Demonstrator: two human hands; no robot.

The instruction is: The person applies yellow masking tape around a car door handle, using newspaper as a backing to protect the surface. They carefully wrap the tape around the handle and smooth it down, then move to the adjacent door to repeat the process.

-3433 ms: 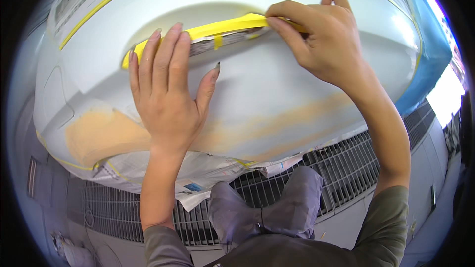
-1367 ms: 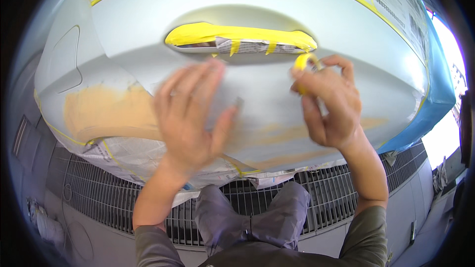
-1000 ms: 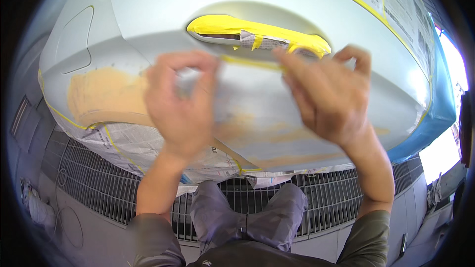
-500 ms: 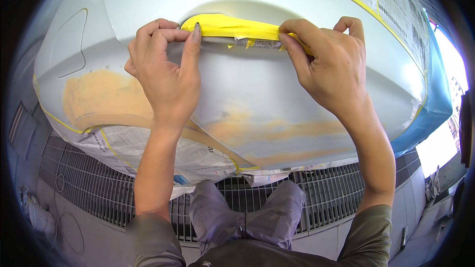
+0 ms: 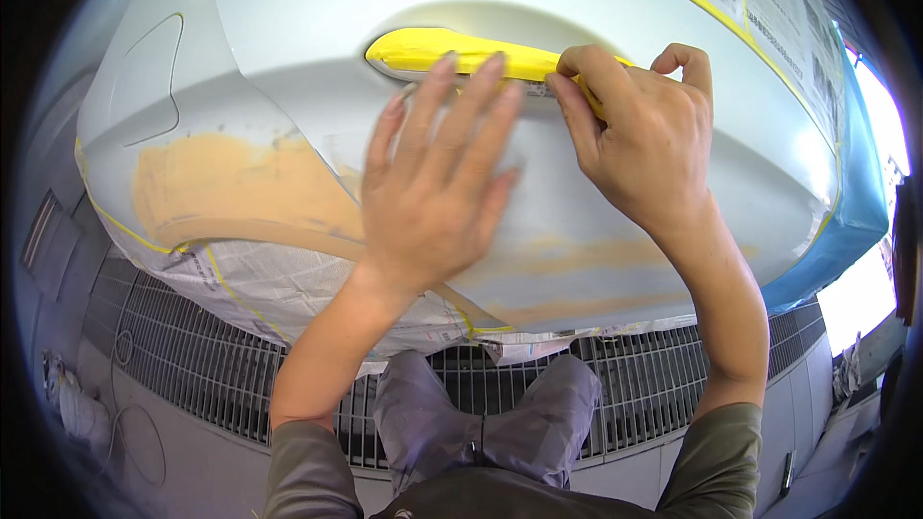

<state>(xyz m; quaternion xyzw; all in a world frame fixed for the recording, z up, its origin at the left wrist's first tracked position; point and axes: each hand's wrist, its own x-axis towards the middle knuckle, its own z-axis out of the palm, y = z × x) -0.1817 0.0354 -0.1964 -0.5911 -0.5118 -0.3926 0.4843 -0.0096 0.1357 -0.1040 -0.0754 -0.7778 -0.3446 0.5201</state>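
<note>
Yellow masking tape (image 5: 423, 44) covers the door handle of a pale car door (image 5: 567, 163). My left hand (image 5: 423, 197) is open, slightly blurred, its spread fingertips over the lower edge of the tape. Between the thumb and bent fingers of my right hand (image 5: 644, 139), the tape is pinched at the handle's right part; whether a roll sits behind those fingers is hidden. A bit of printed paper (image 5: 538, 89) shows below the handle, between my hands.
Tan sanded patches (image 5: 236, 178) mark the lower bodywork. Newspaper (image 5: 279, 279) edged with yellow tape masks the wheel area, and more newspaper (image 5: 784, 14) covers the upper right. Blue sheeting (image 5: 851, 202) hangs at the right. Floor grating (image 5: 212, 365) lies below.
My left hand has let go of the tape's left end, moved right and down, and spread its fingers. My right hand keeps its pinch almost in place.
</note>
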